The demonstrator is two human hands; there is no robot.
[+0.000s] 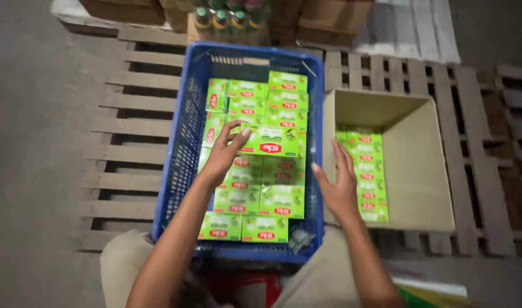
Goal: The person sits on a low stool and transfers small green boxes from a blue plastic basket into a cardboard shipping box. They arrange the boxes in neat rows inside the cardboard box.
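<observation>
We kneel over a wooden pallet (130, 154) that carries a blue plastic crate (181, 142) and, just to its right, an open cardboard carton (421, 171). The crate looks largely filled: green boxes (281, 199) lie flat in rows across most of its floor, stacked at the far end. The carton is mostly bare, with only one column of the same green packs (366, 174) along its left wall, so we judge the bulk of the packs already sits in the crate and little remains in the carton.

Our left hand (224, 157) pinches one green box (269, 142) by its left end, fingers closed on it, holding it just above the packed rows near the middle of the crate. Our right hand (341, 185) hovers at the crate's right rim with fingers spread and nothing in it.

We cannot tell how many layers lie under the top rows. Bottles (227, 17) and brown cartons at the far edge are cut off, and the box prints are blurred.
</observation>
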